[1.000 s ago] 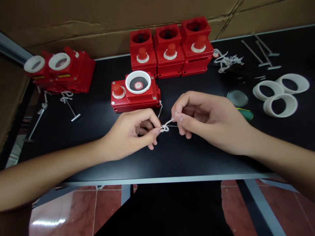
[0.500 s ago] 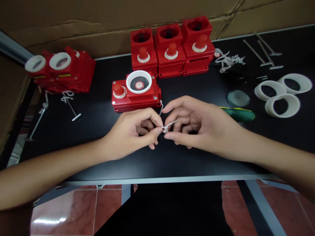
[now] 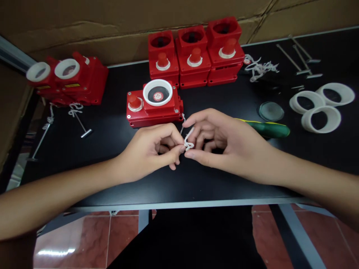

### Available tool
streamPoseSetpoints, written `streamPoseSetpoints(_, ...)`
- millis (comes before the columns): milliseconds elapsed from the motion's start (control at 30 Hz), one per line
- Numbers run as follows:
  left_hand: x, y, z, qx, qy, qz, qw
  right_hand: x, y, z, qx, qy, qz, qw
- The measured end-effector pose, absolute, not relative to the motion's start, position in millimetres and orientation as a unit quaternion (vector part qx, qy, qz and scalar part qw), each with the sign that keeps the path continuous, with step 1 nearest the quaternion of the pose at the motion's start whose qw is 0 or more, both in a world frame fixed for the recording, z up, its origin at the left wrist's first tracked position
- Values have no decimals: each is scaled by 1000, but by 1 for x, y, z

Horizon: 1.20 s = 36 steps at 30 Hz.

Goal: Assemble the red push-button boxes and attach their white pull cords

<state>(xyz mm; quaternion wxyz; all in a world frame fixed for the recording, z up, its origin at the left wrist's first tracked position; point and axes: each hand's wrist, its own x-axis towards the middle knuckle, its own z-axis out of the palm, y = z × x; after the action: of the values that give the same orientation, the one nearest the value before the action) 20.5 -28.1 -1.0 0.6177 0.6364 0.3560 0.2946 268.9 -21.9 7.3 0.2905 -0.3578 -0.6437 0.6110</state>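
A red box (image 3: 151, 116) with a white ring and a red button stands just beyond my hands. From its right side a white string (image 3: 189, 144) runs down to my fingers, with a small loop or knot showing between them. My left hand (image 3: 157, 149) pinches the string between thumb and forefinger. Close to the right of the loop is my right hand (image 3: 224, 145), its thumb and forefinger apart and the other fingers curled. Whether its fingers touch the string is hard to tell.
Three red boxes (image 3: 195, 71) stand at the back, and more (image 3: 92, 82) at the left beside metal T-shaped rods (image 3: 81, 125). At right lie a green-handled tool (image 3: 269, 129), a glass disc (image 3: 270, 111), white rings (image 3: 321, 119), strings (image 3: 259, 69) and several rods (image 3: 303, 59).
The string's free end, which reached toward my right fingers, now points up, and the loop looks wider. My right hand has shifted slightly left.
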Motion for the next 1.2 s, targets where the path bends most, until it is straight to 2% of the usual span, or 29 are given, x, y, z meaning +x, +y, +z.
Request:
streamPoseSetpoints(167,21,-28,-2,641,367,289,609,269,-21,7,-369,-648,589,312)
streamPoseSetpoints(867,22,-27,1,609,360,307,636,274,-20,12,-362,-725,504,298)
streamPoseSetpoints(1200,23,-28,1,618,376,295,624,277,-23,7,-324,-839,309,310)
